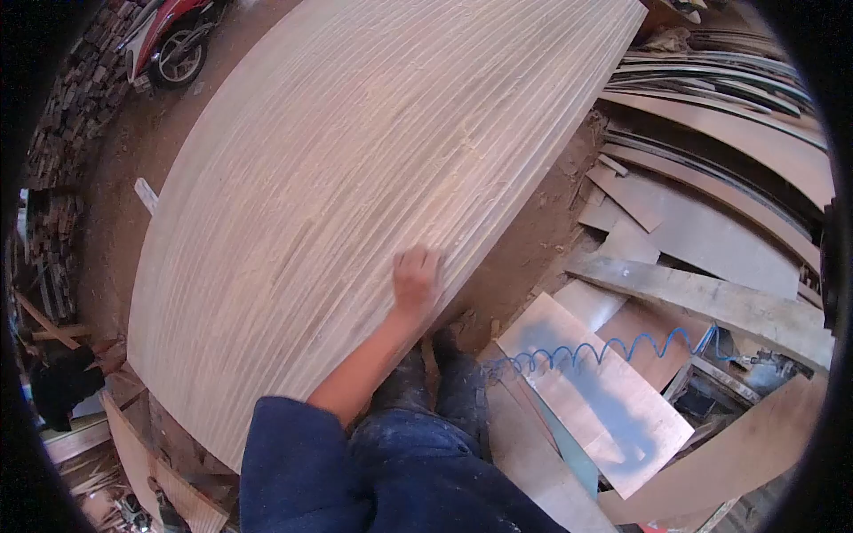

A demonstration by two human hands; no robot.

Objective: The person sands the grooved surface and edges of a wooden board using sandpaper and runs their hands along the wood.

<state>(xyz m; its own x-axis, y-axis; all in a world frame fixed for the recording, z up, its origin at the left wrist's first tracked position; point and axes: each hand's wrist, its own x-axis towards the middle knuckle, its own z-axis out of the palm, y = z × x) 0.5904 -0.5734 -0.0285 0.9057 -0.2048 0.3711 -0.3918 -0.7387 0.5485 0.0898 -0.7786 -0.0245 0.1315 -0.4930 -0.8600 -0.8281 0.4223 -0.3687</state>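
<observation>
A person seen from above wears a plain navy-blue top (418, 497) with a loose, wide short sleeve (293, 453) that leaves the left forearm (364, 351) and left hand (418, 277) bare. The dark trousers (459, 382) look scuffed, with pale, dusty smudges.

Your head-worn camera, the single view, faces forward and steeply down. Your dark blue, short-sleeved cloth shirt (302, 466) lies nearest, at the bottom edge; the large, pale, striped wooden panel (355, 169) spreads close ahead. The red-and-white motorcycle (165, 40) stands farther off, upper left. Black corners bound the wide field.
</observation>
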